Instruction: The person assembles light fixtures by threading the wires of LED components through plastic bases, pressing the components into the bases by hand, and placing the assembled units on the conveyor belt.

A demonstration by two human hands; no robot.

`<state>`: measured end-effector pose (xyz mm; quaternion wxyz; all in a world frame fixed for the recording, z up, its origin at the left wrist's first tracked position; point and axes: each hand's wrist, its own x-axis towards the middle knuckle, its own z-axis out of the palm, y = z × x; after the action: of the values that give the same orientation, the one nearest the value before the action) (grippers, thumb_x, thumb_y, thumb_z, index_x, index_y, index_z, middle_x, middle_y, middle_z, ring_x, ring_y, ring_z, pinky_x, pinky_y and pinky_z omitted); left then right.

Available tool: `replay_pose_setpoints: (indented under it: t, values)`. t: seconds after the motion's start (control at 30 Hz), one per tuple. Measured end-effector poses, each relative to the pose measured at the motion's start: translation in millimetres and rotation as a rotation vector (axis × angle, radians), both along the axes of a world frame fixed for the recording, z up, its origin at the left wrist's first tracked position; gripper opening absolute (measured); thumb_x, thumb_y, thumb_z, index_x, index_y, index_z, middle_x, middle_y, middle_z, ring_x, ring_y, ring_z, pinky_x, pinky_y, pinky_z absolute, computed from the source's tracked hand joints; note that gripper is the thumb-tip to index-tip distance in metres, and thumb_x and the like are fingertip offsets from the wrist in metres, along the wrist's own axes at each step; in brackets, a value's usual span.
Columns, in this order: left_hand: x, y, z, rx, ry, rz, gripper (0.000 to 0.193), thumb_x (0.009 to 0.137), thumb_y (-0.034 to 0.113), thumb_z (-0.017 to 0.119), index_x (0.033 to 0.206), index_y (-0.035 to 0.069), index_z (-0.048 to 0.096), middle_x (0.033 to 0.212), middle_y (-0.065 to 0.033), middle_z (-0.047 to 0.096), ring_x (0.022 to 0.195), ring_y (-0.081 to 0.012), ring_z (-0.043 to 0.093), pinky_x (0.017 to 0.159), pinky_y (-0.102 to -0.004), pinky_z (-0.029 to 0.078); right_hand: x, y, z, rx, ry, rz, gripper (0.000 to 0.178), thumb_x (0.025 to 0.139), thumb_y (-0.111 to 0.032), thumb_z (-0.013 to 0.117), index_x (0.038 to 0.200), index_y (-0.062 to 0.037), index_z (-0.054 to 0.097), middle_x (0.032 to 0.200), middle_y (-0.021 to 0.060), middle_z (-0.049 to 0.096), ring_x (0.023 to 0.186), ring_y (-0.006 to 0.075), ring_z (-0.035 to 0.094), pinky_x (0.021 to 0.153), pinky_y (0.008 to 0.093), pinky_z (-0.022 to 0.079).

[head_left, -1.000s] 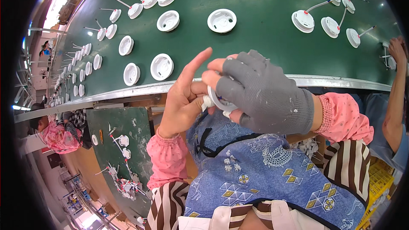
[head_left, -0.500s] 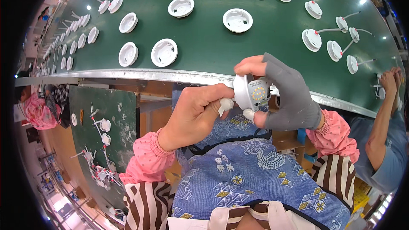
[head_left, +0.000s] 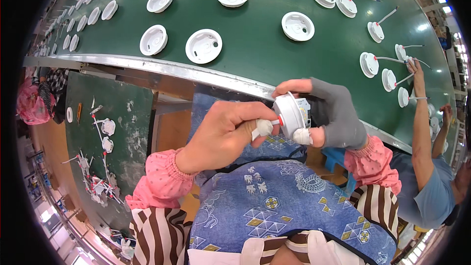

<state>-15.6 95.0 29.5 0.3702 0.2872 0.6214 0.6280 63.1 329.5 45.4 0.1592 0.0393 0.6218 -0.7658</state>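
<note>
In front of my apron, over the table's near edge, I hold a white round lamp housing point(head_left: 290, 117). My gloved right hand point(head_left: 338, 115) grips it at the rim, fingers on top and taped thumb below. An LED circuit board point(head_left: 305, 110) shows partly on its right side, the rest hidden by the housing and my fingers. My left hand point(head_left: 223, 132) is closed, its wrapped thumb and fingers pinching the short white cable point(head_left: 275, 122) beside a red grommet point(head_left: 281, 120) on the housing's back. Most of the cable is hidden in that hand.
Several open white housings point(head_left: 203, 46) lie on the green table point(head_left: 255, 61); others with cables point(head_left: 369, 65) stand at the right. A co-worker's arm point(head_left: 423, 132) reaches over the table at far right. A lower green table point(head_left: 132, 113) with wired parts point(head_left: 100, 186) is at left.
The housing has turned, so its back with the red grommet shows and the board is mostly out of sight. My view has shifted. The co-worker's arm now reaches farther over the table.
</note>
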Motion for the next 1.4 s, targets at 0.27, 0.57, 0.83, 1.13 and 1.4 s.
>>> replay_pose_setpoints:
  t: [0.27,0.57,0.83,1.13,1.4]
  values:
    - [-3,-2,-20,0.047,0.218,0.044,0.025,0.097,-0.009,0.047,0.108,-0.001,0.069,0.076,-0.0062,0.062,0.065,-0.0109,0.055,0.06,-0.0273,0.046,-5,-12,-13,0.003,0.034,-0.032,0.07,0.071,-0.014,0.078,0.136,0.004,0.057,0.121,0.0114,0.063,0.108,0.0167,0.064,0.093,0.0298,0.052]
    - [-15,-10,12,-0.188,0.84,0.217,0.058,0.085,-0.002,0.064,0.142,0.005,0.054,0.108,-0.0121,0.071,0.101,-0.0284,0.064,0.09,-0.039,0.047,-11,-29,5,0.938,0.641,-0.141,0.079,0.061,-0.009,0.078,0.138,-0.0048,0.058,0.126,0.0164,0.063,0.106,0.0323,0.066,0.091,0.0374,0.052]
    - [2,-1,-7,0.247,0.069,0.255,0.06,0.098,-0.006,0.054,0.153,-0.006,0.031,0.152,-0.0216,0.045,0.136,-0.0294,0.052,0.111,-0.0391,0.045,-20,-35,18,1.118,0.906,-0.121,0.075,0.063,-0.006,0.079,0.135,-0.0042,0.06,0.127,0.017,0.063,0.1,0.0318,0.065,0.075,0.0393,0.054]
    - [11,7,-12,0.168,0.3,0.377,0.058,0.097,-0.005,0.057,0.152,-0.005,0.035,0.144,-0.0202,0.053,0.13,-0.0263,0.056,0.105,-0.0371,0.049,-15,-43,-5,0.858,0.765,-0.436,0.018,0.08,0.006,0.064,0.097,0.0009,0.067,0.082,0.0121,0.065,0.07,0.0231,0.065,0.06,0.0307,0.05]
    - [21,27,-10,0.065,0.309,0.655,0.043,0.094,-0.007,0.058,0.136,-0.006,0.051,0.126,-0.0177,0.065,0.113,-0.0202,0.066,0.095,-0.0324,0.054,-31,-47,-14,0.89,0.734,-0.452,0.013,0.077,0.008,0.062,0.088,0.0,0.062,0.075,0.0111,0.062,0.063,0.0218,0.064,0.058,0.0312,0.049]
